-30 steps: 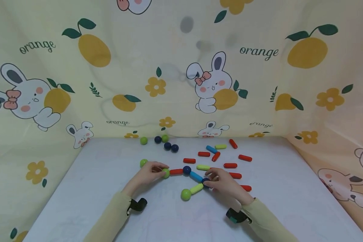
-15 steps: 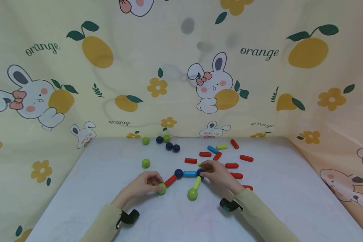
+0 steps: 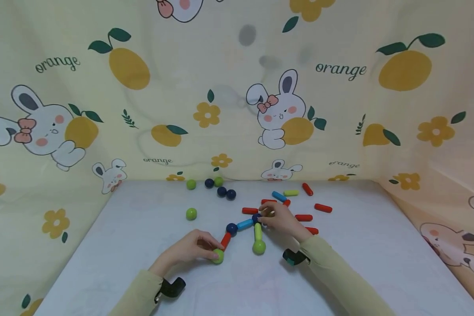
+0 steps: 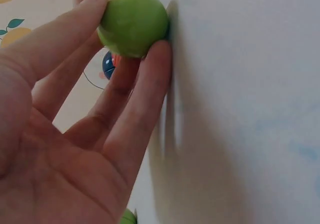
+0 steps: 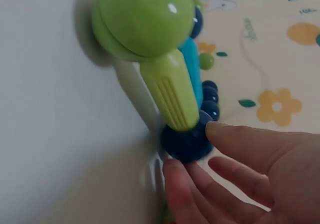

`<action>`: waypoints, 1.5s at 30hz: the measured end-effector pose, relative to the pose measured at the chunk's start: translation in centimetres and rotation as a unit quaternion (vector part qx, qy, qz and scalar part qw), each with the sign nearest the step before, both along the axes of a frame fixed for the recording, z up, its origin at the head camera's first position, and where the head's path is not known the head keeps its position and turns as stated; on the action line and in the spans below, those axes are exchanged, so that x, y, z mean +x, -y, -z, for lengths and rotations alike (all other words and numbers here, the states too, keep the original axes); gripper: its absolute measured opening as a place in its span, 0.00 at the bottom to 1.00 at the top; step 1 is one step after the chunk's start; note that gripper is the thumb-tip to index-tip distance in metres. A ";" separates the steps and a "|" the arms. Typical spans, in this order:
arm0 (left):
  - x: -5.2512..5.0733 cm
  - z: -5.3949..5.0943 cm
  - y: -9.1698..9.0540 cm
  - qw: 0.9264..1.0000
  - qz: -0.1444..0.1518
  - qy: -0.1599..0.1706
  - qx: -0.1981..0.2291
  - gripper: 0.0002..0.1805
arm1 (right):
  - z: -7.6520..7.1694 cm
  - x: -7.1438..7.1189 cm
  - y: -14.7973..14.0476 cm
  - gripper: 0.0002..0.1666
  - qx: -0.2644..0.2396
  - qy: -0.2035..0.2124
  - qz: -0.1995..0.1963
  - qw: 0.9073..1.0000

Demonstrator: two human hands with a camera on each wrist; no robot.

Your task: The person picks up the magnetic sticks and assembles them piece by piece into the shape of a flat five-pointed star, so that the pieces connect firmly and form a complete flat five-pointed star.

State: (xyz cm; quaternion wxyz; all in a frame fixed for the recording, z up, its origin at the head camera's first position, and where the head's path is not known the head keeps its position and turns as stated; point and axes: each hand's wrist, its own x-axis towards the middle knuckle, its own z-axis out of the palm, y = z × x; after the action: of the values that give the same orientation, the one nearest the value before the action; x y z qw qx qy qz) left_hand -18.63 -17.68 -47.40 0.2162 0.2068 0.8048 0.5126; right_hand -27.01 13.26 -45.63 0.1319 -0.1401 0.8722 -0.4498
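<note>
A joined chain lies on the table: a green ball (image 3: 218,256), a red rod (image 3: 226,241), a dark blue ball (image 3: 231,228), a blue rod (image 3: 245,224), a second dark blue ball (image 3: 256,218), a light green rod (image 3: 258,232) and another green ball (image 3: 259,247). My left hand (image 3: 195,246) pinches the green ball at the red end; the left wrist view shows thumb and fingers around that ball (image 4: 134,23). My right hand (image 3: 281,217) pinches the second dark blue ball, seen between thumb and fingers in the right wrist view (image 5: 187,140).
Loose green and dark blue balls (image 3: 221,191) lie at the back left, with one green ball (image 3: 191,213) nearer. Several red rods (image 3: 323,208), a light green rod (image 3: 291,192) and a blue rod (image 3: 279,196) lie at the right. A patterned cloth (image 3: 229,87) hangs behind the table.
The chain has bent into an arch. Its red end came nearer with my left hand, while my right hand moved the second dark blue ball back and left. Both hands keep their grip.
</note>
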 end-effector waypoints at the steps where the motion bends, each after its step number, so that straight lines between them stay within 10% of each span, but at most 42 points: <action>1: 0.0 0.0 0.0 1.000 0.005 0.002 -0.003 0.12 | -0.3 0.0 -0.4 0.19 -0.005 0.004 -0.011 1.000; 12: -0.1 -0.6 -0.1 0.999 0.052 0.008 -0.008 0.12 | -3.5 3.0 -9.8 0.21 0.052 -0.009 -0.124 0.991; 24: -0.3 -0.5 -0.2 0.998 0.061 0.004 0.002 0.13 | -0.8 5.8 -13.5 0.16 0.135 -0.045 -0.123 0.982; 45: -0.2 -0.2 0.2 0.998 0.056 0.009 0.015 0.14 | -2.3 8.8 0.5 0.16 0.000 -0.051 -0.236 0.970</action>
State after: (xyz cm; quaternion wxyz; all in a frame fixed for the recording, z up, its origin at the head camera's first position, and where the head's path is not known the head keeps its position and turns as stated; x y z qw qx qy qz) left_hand -18.86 -17.85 -47.23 0.2487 0.2504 0.7822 0.5134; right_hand -18.22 12.76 -43.34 0.1892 -0.3646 0.8203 -0.3981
